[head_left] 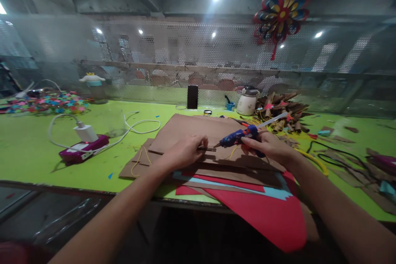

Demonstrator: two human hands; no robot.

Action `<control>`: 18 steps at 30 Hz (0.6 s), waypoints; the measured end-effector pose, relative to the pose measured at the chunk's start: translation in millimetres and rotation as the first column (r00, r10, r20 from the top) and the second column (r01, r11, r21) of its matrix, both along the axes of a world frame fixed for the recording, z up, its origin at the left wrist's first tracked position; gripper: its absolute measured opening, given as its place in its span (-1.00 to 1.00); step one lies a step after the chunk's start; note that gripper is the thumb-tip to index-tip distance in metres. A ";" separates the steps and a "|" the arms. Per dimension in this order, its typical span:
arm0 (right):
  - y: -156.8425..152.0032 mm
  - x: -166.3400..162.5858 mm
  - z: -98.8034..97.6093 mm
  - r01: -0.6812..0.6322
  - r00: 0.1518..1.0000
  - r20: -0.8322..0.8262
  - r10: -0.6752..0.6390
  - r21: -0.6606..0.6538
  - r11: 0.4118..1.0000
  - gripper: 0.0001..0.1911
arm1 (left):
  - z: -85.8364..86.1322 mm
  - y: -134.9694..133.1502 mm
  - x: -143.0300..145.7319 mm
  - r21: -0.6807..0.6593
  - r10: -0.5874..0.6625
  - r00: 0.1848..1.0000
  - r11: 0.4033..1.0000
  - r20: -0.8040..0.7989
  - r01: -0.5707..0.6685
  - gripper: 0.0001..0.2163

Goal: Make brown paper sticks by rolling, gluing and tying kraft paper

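My right hand (269, 145) is wrapped round a blue hot glue gun (236, 137), whose nozzle points left and down. A pale glue stick (272, 119) juts from the gun's rear. Opposite the nozzle, my left hand (188, 150) pinches a thin dark brown strip (207, 149), and the nozzle tip is at or just beside the strip's free end. Both hands are over a stack of brown paper sheets (182, 126). Beneath that stack lie light blue paper (278, 189) and red paper (262, 210), the red hanging over the table's front edge.
On the left, a purple power strip (93, 148) holds a white charger (86, 133) with a cable. A phone (192, 97) and a white jug (246, 101) stand at the back. Rolled brown paper pieces (278, 111) are heaped behind my right hand; colourful paper stars (55, 102) lie far left.
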State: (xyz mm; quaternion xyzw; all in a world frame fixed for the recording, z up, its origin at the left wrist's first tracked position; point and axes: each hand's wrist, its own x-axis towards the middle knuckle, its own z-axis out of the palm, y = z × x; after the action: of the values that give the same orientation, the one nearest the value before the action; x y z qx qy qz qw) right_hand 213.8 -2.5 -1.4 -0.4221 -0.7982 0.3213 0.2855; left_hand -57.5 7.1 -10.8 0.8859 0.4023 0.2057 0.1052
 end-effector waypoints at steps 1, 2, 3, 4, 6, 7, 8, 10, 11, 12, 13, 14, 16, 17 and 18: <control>0.1 -0.2 -0.6 0.005 1.000 0.019 -0.005 0.002 1.000 -0.53 | 0.2 0.2 -0.2 0.004 -0.008 1.000 1.000 -0.002 0.008 -0.91; 0.3 -0.6 -1.3 0.013 0.999 0.044 -0.013 0.004 1.000 -0.53 | 0.4 0.5 -0.4 0.005 -0.016 1.000 1.000 -0.004 0.016 -0.92; 0.6 -1.0 -1.9 0.023 0.997 0.070 -0.023 0.008 1.000 -0.53 | 0.4 0.8 -0.4 0.003 -0.021 1.000 1.000 -0.007 0.021 -0.92; 1.0 -1.4 -2.5 0.034 0.995 0.092 -0.035 0.012 0.999 -0.52 | 0.4 1.1 -0.4 -0.004 -0.024 1.000 1.000 -0.012 0.024 -0.93; 1.6 -2.1 -3.0 0.049 0.994 0.099 -0.050 0.013 0.999 -0.51 | 0.1 1.4 -0.1 -0.027 -0.019 1.000 0.999 -0.018 0.018 -0.93; 1.7 -2.4 -3.0 0.049 0.995 0.084 -0.050 0.008 0.999 -0.51 | -0.1 1.3 0.1 -0.041 -0.010 1.000 0.999 -0.018 0.010 -0.92; 1.9 -2.7 -3.0 0.046 0.997 0.067 -0.046 0.002 0.999 -0.51 | -0.3 1.1 0.2 -0.056 -0.003 1.000 0.998 -0.019 0.002 -0.92; 2.1 -3.4 -3.2 0.045 0.998 0.051 -0.045 -0.003 0.999 -0.51 | -0.6 0.5 0.5 -0.081 0.005 1.000 0.997 -0.021 -0.007 -0.91; 2.3 -3.9 -3.6 0.049 0.997 0.058 -0.049 0.000 0.999 -0.51 | -0.7 0.2 0.5 -0.087 0.007 1.000 0.996 -0.021 -0.009 -0.90; 2.7 -4.4 -4.1 0.054 0.996 0.071 -0.055 0.009 0.998 -0.51 | -0.8 0.0 0.5 -0.085 0.007 1.000 0.996 -0.019 -0.008 -0.90; 3.1 -4.8 -4.8 0.058 0.995 0.081 -0.060 0.021 0.998 -0.51 | -0.9 -0.1 0.5 -0.078 0.005 1.000 0.997 -0.016 -0.007 -0.90; 3.6 -5.1 -5.4 0.063 0.994 0.086 -0.066 0.032 0.997 -0.51 | -1.0 -0.1 0.4 -0.066 0.003 1.000 0.998 -0.013 -0.004 -0.90; 4.2 -5.1 -6.1 0.073 0.993 0.094 -0.077 0.044 0.996 -0.51 | -1.1 0.3 0.0 -0.042 -0.008 1.000 0.999 -0.008 0.007 -0.91; 4.3 -4.7 -5.9 0.082 0.991 0.098 -0.087 0.046 0.996 -0.50 | -1.1 0.6 -0.2 -0.033 -0.013 1.000 0.999 -0.007 0.012 -0.91; 4.1 -4.2 -5.5 0.092 0.990 0.105 -0.097 0.046 0.995 -0.50 | -1.2 1.0 -0.5 -0.027 -0.016 1.000 1.000 -0.007 0.016 -0.92</control>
State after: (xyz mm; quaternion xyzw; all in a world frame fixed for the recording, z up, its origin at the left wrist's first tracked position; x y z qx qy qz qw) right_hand 209.6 1.6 -6.9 -0.4701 -0.7980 0.2676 0.2658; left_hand -58.0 8.0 -12.0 0.8883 0.3983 0.1963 0.1174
